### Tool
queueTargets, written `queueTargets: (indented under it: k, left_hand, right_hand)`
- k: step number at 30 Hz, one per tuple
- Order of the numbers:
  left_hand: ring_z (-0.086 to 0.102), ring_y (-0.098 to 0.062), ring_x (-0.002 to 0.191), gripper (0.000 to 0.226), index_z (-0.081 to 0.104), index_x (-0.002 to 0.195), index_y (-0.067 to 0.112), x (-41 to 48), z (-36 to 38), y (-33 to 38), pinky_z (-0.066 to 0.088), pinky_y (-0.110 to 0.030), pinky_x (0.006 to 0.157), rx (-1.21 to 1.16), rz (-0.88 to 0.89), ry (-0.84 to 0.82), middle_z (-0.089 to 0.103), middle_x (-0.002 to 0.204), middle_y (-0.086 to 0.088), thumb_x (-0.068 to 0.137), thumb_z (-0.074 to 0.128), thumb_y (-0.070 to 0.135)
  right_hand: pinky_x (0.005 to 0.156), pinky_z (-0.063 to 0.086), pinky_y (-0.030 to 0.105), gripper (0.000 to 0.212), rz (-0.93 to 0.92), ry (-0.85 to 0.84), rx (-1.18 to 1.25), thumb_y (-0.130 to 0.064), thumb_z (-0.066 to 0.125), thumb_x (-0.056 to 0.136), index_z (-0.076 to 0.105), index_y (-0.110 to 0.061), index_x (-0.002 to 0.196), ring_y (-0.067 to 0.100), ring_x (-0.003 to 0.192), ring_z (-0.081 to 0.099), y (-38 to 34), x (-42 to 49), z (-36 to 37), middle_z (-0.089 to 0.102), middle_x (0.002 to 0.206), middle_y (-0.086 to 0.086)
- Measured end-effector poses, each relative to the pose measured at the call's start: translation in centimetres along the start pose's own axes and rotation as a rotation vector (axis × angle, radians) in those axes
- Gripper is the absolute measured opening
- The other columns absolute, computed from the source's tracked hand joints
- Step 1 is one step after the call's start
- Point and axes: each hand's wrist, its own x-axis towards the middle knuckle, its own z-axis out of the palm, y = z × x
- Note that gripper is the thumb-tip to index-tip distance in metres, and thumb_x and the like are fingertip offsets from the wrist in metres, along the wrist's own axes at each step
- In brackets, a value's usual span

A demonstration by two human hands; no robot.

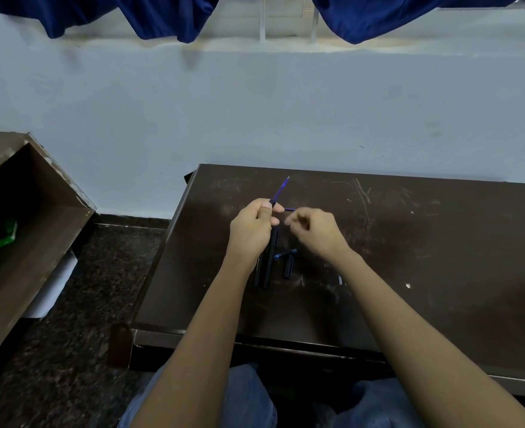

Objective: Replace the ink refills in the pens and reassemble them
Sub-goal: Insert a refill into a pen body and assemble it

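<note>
We see both hands raised over the far-left part of a dark, scratched table (409,242). The left hand (252,230) is clenched around a blue ink refill (280,189), pinching it between thumb and forefinger so that its thin shaft sticks up and away from us, the pointed tip toward the wall. The right hand (313,230) sits just beside the left, its fingers curled; a short blue sliver (289,209) shows between the two hands, but the right hand is blurred and we cannot tell whether it grips that piece or anything else.

Below the hands, on the table, lie the other pen parts. Two long black barrels (269,264) lie side by side, running toward us, partly hidden by the left wrist. Just to their right rests a short black cap (288,267), and near its far end a small blue piece (286,253) lies at a slant. A little further right, a tiny pale part (340,279) rests apart from the rest, too small for us to identify.
</note>
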Motion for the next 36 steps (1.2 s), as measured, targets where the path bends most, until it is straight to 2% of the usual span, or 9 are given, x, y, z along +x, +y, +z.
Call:
queueTargets:
  k: [3,5,13,24,26,28,30,33,36]
  left_hand:
    - [0.048,-0.012,0.069,0.033,0.066,0.089,0.028,0.1,-0.1,-0.1,0.038,-0.022,0.057,0.011,0.003,-0.014,0.06,0.077,0.007,0.101,0.035,0.028]
    - [0.048,-0.011,0.069,0.033,0.066,0.091,0.027,0.1,-0.2,-0.2,0.039,-0.022,0.059,0.02,0.004,-0.023,0.059,0.077,0.007,0.101,0.035,0.028]
    - [0.052,-0.003,0.071,0.033,0.068,0.097,0.022,0.5,0.0,-0.5,0.041,-0.019,0.068,0.068,0.031,-0.013,0.061,0.079,0.005,0.101,0.036,0.024]
    - [0.052,-0.002,0.069,0.032,0.069,0.101,0.018,-0.4,0.3,0.5,0.039,-0.014,0.065,0.09,0.038,-0.04,0.059,0.079,0.008,0.101,0.038,0.021]
    - [0.053,-0.003,0.07,0.031,0.07,0.098,0.021,-0.6,0.3,0.9,0.043,-0.017,0.071,0.093,0.043,-0.057,0.059,0.074,0.01,0.1,0.039,0.022]
    - [0.054,-0.006,0.073,0.03,0.071,0.095,0.024,-0.3,0.2,1.3,0.045,-0.024,0.078,0.101,0.041,-0.07,0.061,0.072,0.009,0.099,0.041,0.024]
    - [0.054,-0.008,0.074,0.03,0.071,0.095,0.025,0.1,0.2,1.6,0.045,-0.025,0.074,0.129,0.035,-0.08,0.062,0.073,0.009,0.098,0.041,0.026]
    - [0.053,-0.006,0.071,0.031,0.072,0.099,0.023,0.1,0.4,1.3,0.042,-0.021,0.067,0.138,0.028,-0.059,0.061,0.074,0.01,0.099,0.041,0.027]
    - [0.053,-0.004,0.069,0.03,0.072,0.1,0.019,-0.2,0.9,0.8,0.041,-0.016,0.063,0.122,-0.004,-0.028,0.06,0.074,0.009,0.099,0.042,0.024]
  right_hand:
    - [0.086,0.052,0.039,0.018,0.012,-0.142,-0.268,-0.014,0.055,0.089,0.07,-0.015,0.099,0.023,0.092,0.065,1.2,-0.4,1.4,0.071,0.1,0.007]
    - [0.088,0.052,0.043,0.021,-0.013,-0.219,-0.408,-0.015,0.054,0.089,0.069,-0.016,0.105,0.029,0.102,0.062,1.1,-0.7,1.9,0.067,0.109,0.009]
    - [0.09,0.049,0.039,0.028,-0.086,-0.305,-0.648,-0.023,0.055,0.093,0.06,-0.012,0.119,0.028,0.113,0.052,0.1,-1.0,3.5,0.057,0.119,0.01]
    - [0.086,0.047,0.036,0.017,-0.114,-0.194,-0.611,-0.012,0.052,0.092,0.061,-0.013,0.106,0.027,0.107,0.052,1.1,-0.9,3.8,0.06,0.111,0.009]
    - [0.081,0.049,0.035,0.011,-0.053,-0.051,-0.42,-0.011,0.054,0.09,0.061,-0.013,0.098,0.026,0.098,0.057,0.8,-0.4,3.3,0.062,0.102,0.007]
    - [0.07,0.048,0.022,0.007,0.055,0.134,-0.068,-0.008,0.054,0.089,0.059,-0.012,0.092,0.017,0.082,0.059,0.1,0.3,2.2,0.061,0.088,0.002]
    - [0.066,0.044,0.014,0.008,0.174,0.256,0.311,-0.007,0.056,0.089,0.059,-0.01,0.096,0.008,0.071,0.055,-0.8,1.0,0.7,0.06,0.083,-0.001]
    - [0.076,0.053,0.025,0.007,0.275,0.257,0.941,-0.005,0.053,0.093,0.056,-0.003,0.099,0.011,0.071,0.058,-2.0,1.3,-1.6,0.062,0.084,0.008]
    - [0.081,0.056,0.028,0.011,0.276,0.206,1.288,-0.002,0.048,0.096,0.058,-0.004,0.091,0.014,0.078,0.064,-2.6,1.4,-3.3,0.063,0.085,0.007]
